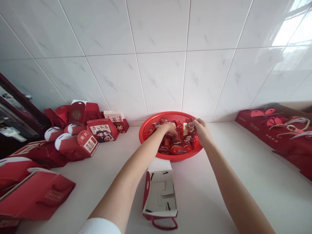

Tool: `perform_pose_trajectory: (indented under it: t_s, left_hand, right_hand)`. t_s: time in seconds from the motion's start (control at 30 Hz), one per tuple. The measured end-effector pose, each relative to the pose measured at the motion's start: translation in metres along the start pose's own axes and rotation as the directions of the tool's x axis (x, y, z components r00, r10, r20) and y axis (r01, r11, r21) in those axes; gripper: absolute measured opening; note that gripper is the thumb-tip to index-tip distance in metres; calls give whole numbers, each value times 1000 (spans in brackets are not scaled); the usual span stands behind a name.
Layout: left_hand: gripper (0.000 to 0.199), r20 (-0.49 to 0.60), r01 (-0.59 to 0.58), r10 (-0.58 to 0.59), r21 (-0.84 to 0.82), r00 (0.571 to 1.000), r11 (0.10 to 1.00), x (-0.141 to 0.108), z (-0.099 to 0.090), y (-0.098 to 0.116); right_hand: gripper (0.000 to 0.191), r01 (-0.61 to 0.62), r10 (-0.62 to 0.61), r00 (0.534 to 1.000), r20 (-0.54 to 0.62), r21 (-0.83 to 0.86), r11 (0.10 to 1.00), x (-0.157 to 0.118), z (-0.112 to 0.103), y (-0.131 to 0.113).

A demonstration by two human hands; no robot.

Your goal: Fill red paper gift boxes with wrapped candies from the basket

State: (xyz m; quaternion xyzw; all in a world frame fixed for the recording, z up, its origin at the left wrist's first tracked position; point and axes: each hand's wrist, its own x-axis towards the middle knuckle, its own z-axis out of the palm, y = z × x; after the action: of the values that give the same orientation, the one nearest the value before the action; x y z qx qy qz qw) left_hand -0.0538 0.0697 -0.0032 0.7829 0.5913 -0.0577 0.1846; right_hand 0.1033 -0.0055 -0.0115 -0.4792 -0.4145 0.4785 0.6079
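A red plastic basket (179,158) stands against the tiled wall, filled with small red-wrapped snack packets (179,149). My left hand (170,128) reaches down among the packets, its fingers drawn together; what they hold is hidden. At the basket's right rim my right hand (201,130) has its thumb and fingers closed on a red and brown snack packet (191,125). Between my forearms, in front of the basket, lies an open red gift box (159,195). Its white inside holds no packets, and a dark red cord handle (165,227) hangs toward me.
Several folded red gift boxes (75,146) crowd the left side, one larger box (39,195) nearest me. A dark framed object (17,107) stands behind them. On the right are large red bags or boxes (270,133) with rope handles. White tiles (161,78) form the back wall.
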Motion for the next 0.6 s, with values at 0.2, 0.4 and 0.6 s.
perform_pose_trajectory:
  t_s: [0.2,0.4,0.6]
  left_hand:
    - [45,61,65,-79,204,995,977,-7,-5,6]
    - [80,105,-86,63,231,993,969,-6,4,2]
    - [67,-12,-131,138,241,990,962,-3,17,2]
  right_hand:
    - [16,-28,29,999,-18,11,1000,0,2,-1]
    - [20,-36,36,999,-4,22,999,-4,3,-5]
    - [21,-1,0,1000,28,30,1000,-3,1,-2]
